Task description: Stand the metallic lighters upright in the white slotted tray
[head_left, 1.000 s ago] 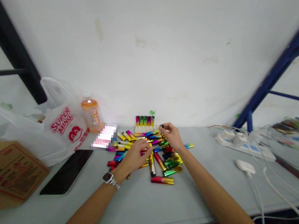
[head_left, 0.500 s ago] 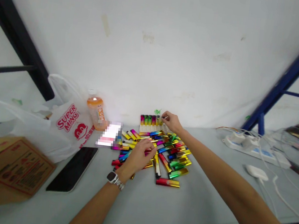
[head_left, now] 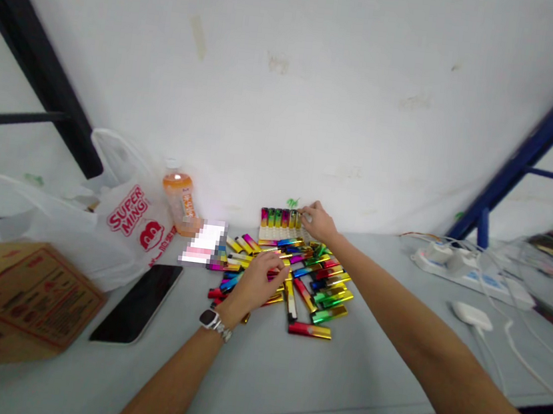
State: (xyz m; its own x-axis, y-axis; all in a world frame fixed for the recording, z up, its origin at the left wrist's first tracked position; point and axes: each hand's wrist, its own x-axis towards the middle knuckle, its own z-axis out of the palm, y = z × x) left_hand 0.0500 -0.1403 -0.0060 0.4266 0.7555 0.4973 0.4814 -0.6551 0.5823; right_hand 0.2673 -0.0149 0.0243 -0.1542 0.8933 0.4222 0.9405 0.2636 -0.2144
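Observation:
A loose pile of shiny multicoloured lighters [head_left: 329, 295] lies on the table, some overlapping. Behind it, near the wall, a white rack with small holes [head_left: 273, 234] holds a row of upright lighters [head_left: 278, 218] along its back edge. My right hand [head_left: 319, 223] is at the right end of that row, thumb and fingers pinched around a lighter there, mostly hidden by the fingertips. Low over the middle of the pile, my left hand [head_left: 260, 280] has its fingers curled and closed; what lies between them is unclear. A watch [head_left: 214, 323] is on the left wrist.
To the left are a cardboard box [head_left: 27, 304], a white plastic bag [head_left: 116, 234], a dark phone [head_left: 138, 304], an orange drink bottle [head_left: 181, 198] and a blurred-out bright item [head_left: 205, 242]. A power strip [head_left: 474, 278] with cables and a white charger [head_left: 472, 316] lie right.
The view has tilted slightly, so the table things sit a little higher. My right hand stays at the row's end, its fingers closer to the lighters; my left hand hardly moves.

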